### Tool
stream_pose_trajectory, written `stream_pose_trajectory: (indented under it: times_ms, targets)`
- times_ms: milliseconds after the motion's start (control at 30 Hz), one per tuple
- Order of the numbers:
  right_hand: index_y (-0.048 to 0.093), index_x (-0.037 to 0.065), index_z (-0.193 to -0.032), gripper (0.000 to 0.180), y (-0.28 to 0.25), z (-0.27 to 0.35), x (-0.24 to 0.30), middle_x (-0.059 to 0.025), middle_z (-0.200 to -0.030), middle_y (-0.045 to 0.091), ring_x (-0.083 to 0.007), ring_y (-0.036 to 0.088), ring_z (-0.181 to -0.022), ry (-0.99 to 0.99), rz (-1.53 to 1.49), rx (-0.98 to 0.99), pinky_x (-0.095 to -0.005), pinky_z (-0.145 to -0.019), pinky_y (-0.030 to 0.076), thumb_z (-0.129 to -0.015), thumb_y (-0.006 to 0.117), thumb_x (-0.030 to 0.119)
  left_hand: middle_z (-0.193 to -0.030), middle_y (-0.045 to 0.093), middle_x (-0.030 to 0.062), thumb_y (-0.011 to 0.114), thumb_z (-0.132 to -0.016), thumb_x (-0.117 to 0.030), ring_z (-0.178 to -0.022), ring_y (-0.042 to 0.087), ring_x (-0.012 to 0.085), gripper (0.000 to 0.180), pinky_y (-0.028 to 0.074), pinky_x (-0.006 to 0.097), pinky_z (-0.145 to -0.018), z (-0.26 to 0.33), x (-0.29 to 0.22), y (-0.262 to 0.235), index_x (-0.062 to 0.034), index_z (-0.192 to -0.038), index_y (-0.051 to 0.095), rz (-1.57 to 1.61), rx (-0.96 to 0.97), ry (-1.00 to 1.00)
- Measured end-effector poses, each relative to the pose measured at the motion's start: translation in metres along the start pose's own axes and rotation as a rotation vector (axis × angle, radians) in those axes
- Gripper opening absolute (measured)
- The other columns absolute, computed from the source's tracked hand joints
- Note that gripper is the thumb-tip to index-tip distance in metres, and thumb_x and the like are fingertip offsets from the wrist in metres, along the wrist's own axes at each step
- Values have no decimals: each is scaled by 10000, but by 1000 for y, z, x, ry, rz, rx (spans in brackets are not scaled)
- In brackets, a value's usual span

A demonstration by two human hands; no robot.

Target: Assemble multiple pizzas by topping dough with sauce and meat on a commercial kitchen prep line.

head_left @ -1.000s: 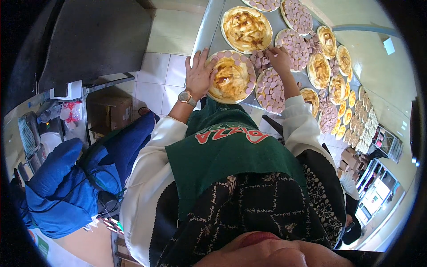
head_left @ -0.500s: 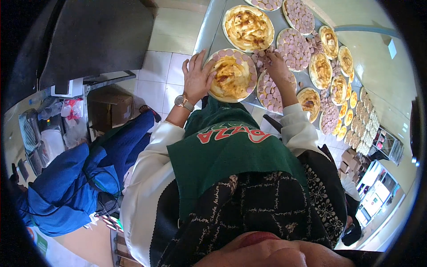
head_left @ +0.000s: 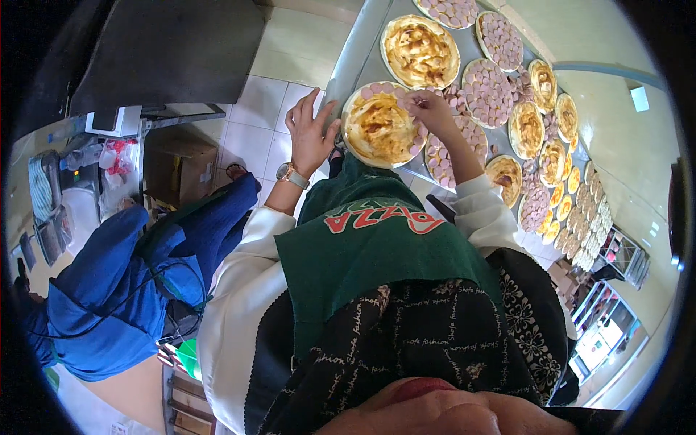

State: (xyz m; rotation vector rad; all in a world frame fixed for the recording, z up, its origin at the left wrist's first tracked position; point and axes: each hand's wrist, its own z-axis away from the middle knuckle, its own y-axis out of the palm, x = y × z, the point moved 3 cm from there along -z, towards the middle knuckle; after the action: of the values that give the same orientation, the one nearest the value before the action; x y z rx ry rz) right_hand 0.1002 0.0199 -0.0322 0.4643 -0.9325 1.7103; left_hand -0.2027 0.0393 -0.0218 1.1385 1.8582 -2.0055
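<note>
A round pizza base point(head_left: 380, 132) with browned sauce lies at the counter's near edge, pink sausage slices along part of its rim. My right hand point(head_left: 432, 114) is over its upper right rim, fingertips pinched on sausage slices; how many they hold is hidden. Beside the base's left edge, my left hand point(head_left: 310, 138) is open with fingers spread and holds nothing. Loose sausage slices point(head_left: 455, 100) lie on the counter past the right hand. A base without slices point(head_left: 420, 51) sits just beyond. Under my right forearm is a slice-covered pizza point(head_left: 464, 138), partly hidden.
The metal counter point(head_left: 373, 70) runs to the right with many more pizzas, including slice-covered ones point(head_left: 487, 90) and plain sauced ones point(head_left: 526, 130). At left, a person in blue clothes point(head_left: 109, 304) is close by. A dark panel point(head_left: 170, 54) and a cardboard box point(head_left: 181, 170) stand there too.
My right hand has moved left from the loose slices to the base's rim. My left hand has lifted off the base's left side. The view has shifted slightly.
</note>
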Motion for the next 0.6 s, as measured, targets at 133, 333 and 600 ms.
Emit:
stream_pose_trajectory:
  times_ms: [133,333,600]
  targets:
    - [705,5,-1014,225,36,-27,4,-83,-916,729,-132,686,-822,-356,75,33,-276,-783,557,-868,758,168,-1492,423,120,665,-902,-312,-1350,372,328,397,236,493,-1098,5,0,-3,-176,-1274,651,13,-23,-8]
    - [706,-5,-967,125,80,-41,29,-69,-913,708,-133,684,-815,-256,-113,215,-285,-771,559,-879,726,82,-1478,421,144,657,-888,-301,-1350,358,336,406,225,514,-1098,17,5,-3,-145,-1263,647,12,-27,-34]
    - [717,5,-964,148,81,-33,48,-80,-929,728,-128,690,-808,-399,-21,126,-279,-734,556,-872,742,118,-1474,427,142,671,-881,-291,-1348,363,333,402,227,516,-1098,29,12,-10,-141,-1253,649,18,-48,-76]
